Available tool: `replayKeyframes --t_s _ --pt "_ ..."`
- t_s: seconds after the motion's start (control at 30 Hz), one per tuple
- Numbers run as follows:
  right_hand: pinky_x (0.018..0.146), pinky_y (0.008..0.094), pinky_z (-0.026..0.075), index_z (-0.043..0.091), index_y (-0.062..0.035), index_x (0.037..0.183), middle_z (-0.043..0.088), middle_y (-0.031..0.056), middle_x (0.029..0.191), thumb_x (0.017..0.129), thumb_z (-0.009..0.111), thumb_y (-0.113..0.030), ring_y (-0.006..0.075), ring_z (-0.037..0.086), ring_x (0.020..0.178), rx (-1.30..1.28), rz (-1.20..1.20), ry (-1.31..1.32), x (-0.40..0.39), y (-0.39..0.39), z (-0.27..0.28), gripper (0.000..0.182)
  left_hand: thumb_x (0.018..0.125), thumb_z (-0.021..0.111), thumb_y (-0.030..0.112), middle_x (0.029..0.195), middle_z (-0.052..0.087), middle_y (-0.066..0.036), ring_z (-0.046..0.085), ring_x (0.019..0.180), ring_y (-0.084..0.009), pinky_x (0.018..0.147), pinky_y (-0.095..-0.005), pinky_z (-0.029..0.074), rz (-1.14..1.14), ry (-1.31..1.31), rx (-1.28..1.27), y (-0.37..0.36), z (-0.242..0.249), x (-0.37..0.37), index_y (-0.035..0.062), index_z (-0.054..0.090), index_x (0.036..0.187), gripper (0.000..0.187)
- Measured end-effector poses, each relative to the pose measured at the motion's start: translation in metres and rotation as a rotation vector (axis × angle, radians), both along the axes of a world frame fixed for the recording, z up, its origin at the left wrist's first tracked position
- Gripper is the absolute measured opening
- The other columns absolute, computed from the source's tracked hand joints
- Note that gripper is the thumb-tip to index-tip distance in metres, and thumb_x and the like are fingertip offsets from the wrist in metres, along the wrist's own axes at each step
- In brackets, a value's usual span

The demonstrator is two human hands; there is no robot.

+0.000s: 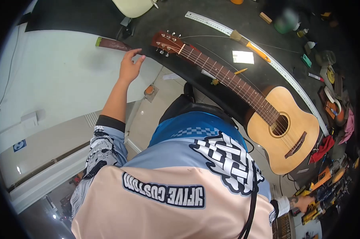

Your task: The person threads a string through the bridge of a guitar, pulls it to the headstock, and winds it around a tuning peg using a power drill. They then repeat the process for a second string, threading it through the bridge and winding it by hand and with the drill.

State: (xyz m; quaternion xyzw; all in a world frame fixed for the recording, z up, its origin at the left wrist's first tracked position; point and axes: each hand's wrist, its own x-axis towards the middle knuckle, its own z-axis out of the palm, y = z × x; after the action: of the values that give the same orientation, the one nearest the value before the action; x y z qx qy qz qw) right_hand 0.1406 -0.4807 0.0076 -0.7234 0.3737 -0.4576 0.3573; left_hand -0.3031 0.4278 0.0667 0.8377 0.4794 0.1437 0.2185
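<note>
Guitar (292,108) on workbench (174,16) above tiled floor (147,113)

Passage across the dark table (170,24) is blocked by the guitar (263,107) and, beyond it, the ruler (286,76); room is left over the white surface (72,79) beside the left hand (131,66).
</note>
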Motion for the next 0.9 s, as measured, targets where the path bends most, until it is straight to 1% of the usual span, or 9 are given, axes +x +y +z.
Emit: replayKeyframes --t_s 0.23,0.33,0.43,0.53,0.57,0.67,0.7,0.8,0.9 --pt "0.085 0.0462 0.048 0.057 0.0044 0.113 0.062 0.0153 0.101 0.087 0.076 -0.032 0.03 0.061 0.093 0.491 0.887 -0.213 -0.054 0.119 0.161 0.049 0.097 0.067 0.016 0.13 0.064 -0.011 0.061 0.123 -0.0265 0.103 -0.0357 0.048 -0.468 -0.156 -0.059 0.08 -0.003 0.036 0.0099 0.067 0.127 0.03" --pt "0.088 0.0457 0.047 0.055 0.0027 0.116 0.059 0.0132 0.103 0.09 0.074 -0.035 0.0281 0.059 0.095 0.768 1.22 -0.188 -0.08 0.21 0.213 0.05 0.095 0.066 0.013 0.13 0.065 -0.011 0.061 0.123 -0.0284 0.106 -0.0384 0.047 -0.752 -0.131 -0.078 0.112 -0.013 0.062 0.009 0.067 0.126 0.032" --pt "0.092 0.0451 0.045 0.053 0.001 0.119 0.057 0.0111 0.105 0.093 0.072 -0.038 0.0263 0.056 0.098 0.906 1.441 -0.069 -0.098 0.304 0.245 0.051 0.094 0.065 0.011 0.129 0.065 -0.01 0.06 0.121 -0.0289 0.105 -0.0397 0.048 -0.856 -0.1 -0.246 0.127 -0.021 0.087 0.0091 0.067 0.124 0.03" --pt "0.096 0.0445 0.043 0.05 -0.0007 0.123 0.054 0.009 0.107 0.097 0.07 -0.041 0.0245 0.054 0.1 0.961 1.558 0.069 -0.111 0.384 0.251 0.052 0.093 0.066 0.009 0.127 0.066 -0.008 0.06 0.12 -0.0283 0.103 -0.0388 0.049 -1.02 -0.085 -0.423 0.14 -0.044 0.1 0.0093 0.068 0.122 0.029" --pt "0.091 0.0395 0.044 0.046 -0.0029 0.126 0.047 0.0061 0.102 0.094 0.073 -0.045 0.0207 0.049 0.091 0.92 1.501 0.084 -0.122 0.421 0.249 0.06 0.091 0.068 0.008 0.126 0.065 -0.006 0.061 0.118 -0.027 0.102 -0.038 0.049 -1.05 -0.12 -0.426 0.14 -0.049 0.101 0.009 0.068 0.12 0.029" --pt "0.09 0.0377 0.041 0.042 -0.0049 0.13 0.044 0.0053 0.1 0.091 0.077 -0.046 0.0197 0.048 0.09 1.021 1.628 0.189 -0.123 0.473 0.239 0.066 0.089 0.07 0.008 0.125 0.064 -0.006 0.061 0.116 -0.0261 0.1 -0.0372 0.049 -1.064 -0.131 -0.499 0.141 -0.046 0.108 0.0085 0.068 0.119 0.03" --pt "0.086 0.0362 0.04 0.043 -0.0038 0.132 0.043 0.0047 0.1 0.091 0.076 -0.047 0.0189 0.046 0.088 0.966 1.601 0.231 -0.125 0.498 0.236 0.069 0.089 0.071 0.012 0.117 0.067 -0.006 0.062 0.113 -0.0271 0.099 -0.039 0.05 -1.071 -0.168 -0.518 0.144 -0.051 0.11 0.0089 0.069 0.115 0.027" --pt "0.083 0.0357 0.039 0.043 -0.0031 0.135 0.043 0.0042 0.1 0.09 0.076 -0.05 0.0182 0.044 0.087 1.027 1.636 0.398 -0.104 0.551 0.217 0.073 0.087 0.074 0.009 0.119 0.065 -0.006 0.062 0.112 -0.026 0.097 -0.0356 0.049 -1.055 -0.159 -0.646 0.149 -0.054 0.113 0.0077 0.07 0.111 0.025" --pt "0.082 0.0334 0.039 0.046 -0.0025 0.135 0.044 0.0037 0.1 0.092 0.073 -0.051 0.017 0.044 0.086 1.017 1.714 0.525 -0.086 0.605 0.185 0.07 0.086 0.075 0.011 0.116 0.066 -0.007 0.063 0.112 -0.0267 0.096 -0.0368 0.05 -1.055 -0.137 -0.594 0.147 -0.049 0.115 0.0071 0.071 0.106 0.02"
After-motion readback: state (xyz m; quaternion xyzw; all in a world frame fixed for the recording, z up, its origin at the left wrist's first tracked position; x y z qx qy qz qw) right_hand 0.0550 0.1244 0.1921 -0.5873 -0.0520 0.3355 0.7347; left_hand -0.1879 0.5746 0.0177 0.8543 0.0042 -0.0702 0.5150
